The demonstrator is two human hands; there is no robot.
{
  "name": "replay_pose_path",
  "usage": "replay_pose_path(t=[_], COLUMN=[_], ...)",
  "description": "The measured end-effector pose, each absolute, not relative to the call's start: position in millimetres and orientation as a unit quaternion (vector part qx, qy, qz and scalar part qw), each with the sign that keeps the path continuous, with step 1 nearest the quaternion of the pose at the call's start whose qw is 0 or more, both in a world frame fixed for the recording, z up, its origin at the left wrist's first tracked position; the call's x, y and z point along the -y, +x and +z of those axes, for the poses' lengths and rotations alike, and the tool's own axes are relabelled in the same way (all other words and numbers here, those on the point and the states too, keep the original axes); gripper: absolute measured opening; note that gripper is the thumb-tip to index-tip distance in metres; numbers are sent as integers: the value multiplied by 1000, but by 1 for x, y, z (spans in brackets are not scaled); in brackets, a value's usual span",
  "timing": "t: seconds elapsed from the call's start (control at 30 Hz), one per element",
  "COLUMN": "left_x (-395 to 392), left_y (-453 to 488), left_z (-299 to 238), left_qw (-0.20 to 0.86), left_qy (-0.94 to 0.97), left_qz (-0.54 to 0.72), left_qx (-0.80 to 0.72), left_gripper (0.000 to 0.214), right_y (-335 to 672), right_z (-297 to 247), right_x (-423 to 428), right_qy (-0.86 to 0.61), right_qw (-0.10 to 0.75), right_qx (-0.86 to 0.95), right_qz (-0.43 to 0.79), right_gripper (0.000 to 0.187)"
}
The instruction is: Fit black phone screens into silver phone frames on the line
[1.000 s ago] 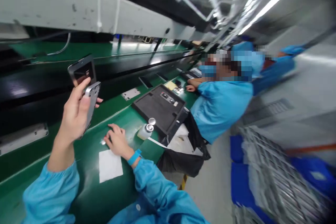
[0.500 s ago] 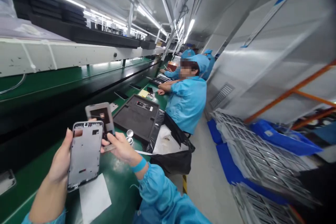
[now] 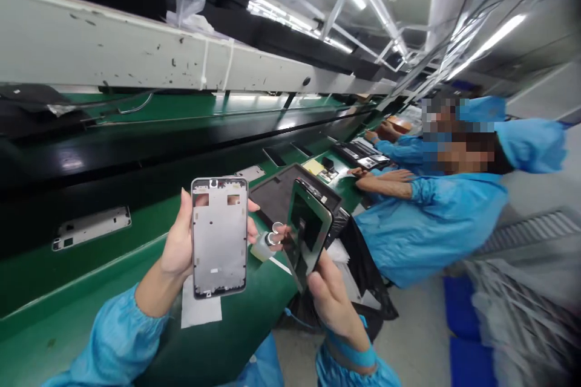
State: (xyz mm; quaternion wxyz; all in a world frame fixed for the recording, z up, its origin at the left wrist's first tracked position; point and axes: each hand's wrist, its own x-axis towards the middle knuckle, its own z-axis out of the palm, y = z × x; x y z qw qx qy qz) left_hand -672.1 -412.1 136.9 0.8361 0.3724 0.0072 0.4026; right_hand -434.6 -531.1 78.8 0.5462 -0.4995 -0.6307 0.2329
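My left hand (image 3: 179,245) grips a silver phone frame (image 3: 219,236), held upright with its inner side facing me. My right hand (image 3: 331,293) holds a second phone part (image 3: 311,230) with a dark screen and green-tinted edge, tilted and just right of the frame. The two parts are apart, above the green bench (image 3: 136,266). A white sheet (image 3: 200,308) lies on the bench under my left hand. A small white bottle with a metal cap (image 3: 267,243) stands between the two parts.
A black tray (image 3: 276,193) rests on the bench beyond my hands. Another phone frame (image 3: 91,227) lies on the dark conveyor (image 3: 113,157). A co-worker in a blue coat (image 3: 436,224) sits to the right, arms on the bench. Blue crates (image 3: 467,326) sit on the floor.
My right hand has taken the dark-screened part away from the silver frame and moved it right. My left hand has raised the frame upright. The view has swung.
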Motion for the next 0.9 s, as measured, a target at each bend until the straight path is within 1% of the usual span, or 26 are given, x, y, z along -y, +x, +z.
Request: replay_pose_path(t=[0.1, 0.2, 0.33, 0.4, 0.47, 0.63, 0.8, 0.9], left_x=[412, 412, 407, 403, 398, 393, 393, 390], left_y=[-670, -669, -664, -661, -659, -660, -663, -665], left_z=[134, 131, 128, 126, 124, 123, 123, 121], left_qw=[836, 833, 775, 753, 743, 714, 696, 679], left_qy=[358, 350, 361, 353, 350, 373, 412, 460], left_qz=[417, 428, 519, 553, 569, 592, 587, 570], left_qx=[18, 23, -16, -34, -45, -31, -36, -43], left_gripper=[70, 63, 79, 81, 79, 72, 68, 64], right_y=[-438, -444, -447, -445, -443, -441, -452, -464], right_z=[96, 109, 116, 116, 117, 119, 114, 104], right_x=[531, 529, 529, 529, 531, 533, 523, 514], right_qy=[-439, -436, -457, -467, -473, -480, -471, -467], right_qw=[525, 503, 452, 425, 403, 379, 392, 438], right_qx=[711, 738, 764, 774, 781, 789, 786, 758], right_qz=[161, 110, 53, 56, 63, 60, 87, 126], right_gripper=[59, 62, 67, 65, 64, 64, 65, 70])
